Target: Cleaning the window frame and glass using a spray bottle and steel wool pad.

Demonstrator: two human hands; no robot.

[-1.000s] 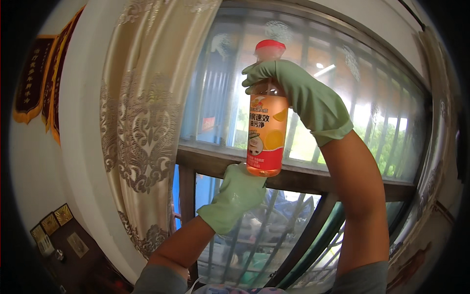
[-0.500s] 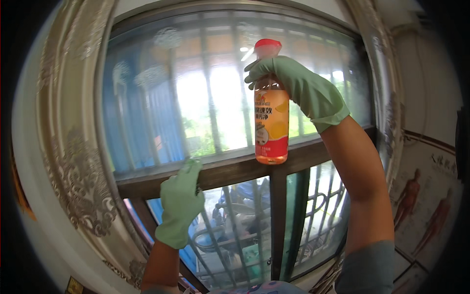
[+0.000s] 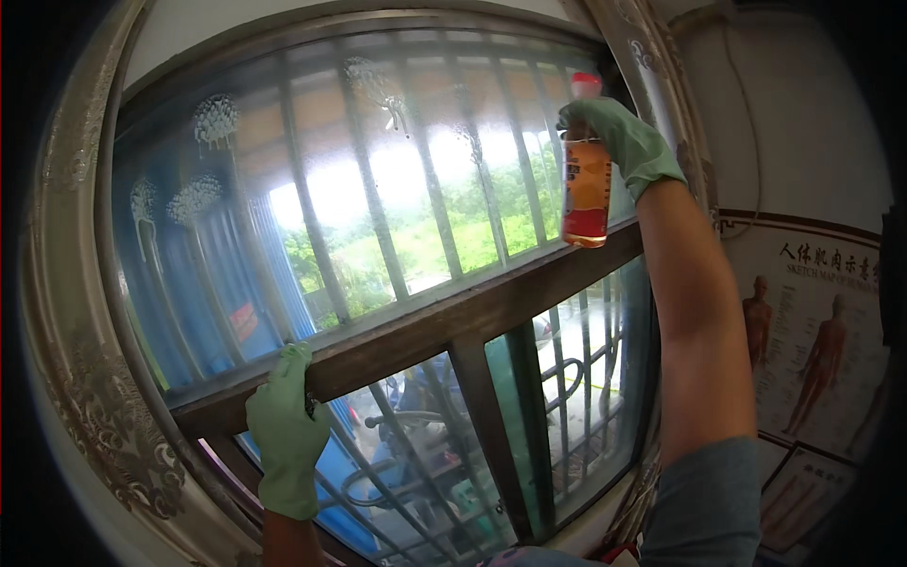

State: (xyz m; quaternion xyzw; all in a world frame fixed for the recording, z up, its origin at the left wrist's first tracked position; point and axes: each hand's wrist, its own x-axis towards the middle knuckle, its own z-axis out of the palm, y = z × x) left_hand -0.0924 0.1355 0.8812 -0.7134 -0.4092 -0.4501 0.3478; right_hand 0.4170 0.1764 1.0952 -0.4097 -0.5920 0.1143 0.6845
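Note:
My right hand, in a green rubber glove, is wrapped round the neck of a spray bottle with a red head and orange liquid. The bottle is upright in front of the upper window pane, at its right part. White foam patches with drips cling to the pane's left and upper middle. My left hand, gloved alike, is closed at the left part of the brown crossbar, fingertips at its top edge. A small dark, glinting bit shows beside its palm; what it is I cannot make out.
Patterned curtains hang at the left, and another curtain edge runs along the right. Lower sliding panes with a dark upright post sit under the crossbar. Bars stand behind the glass. A body-muscle poster is on the right wall.
My right hand has carried the spray bottle rightward across the pane, from above the post to right of it. The view has shifted right. My left hand stays by the crossbar's left part.

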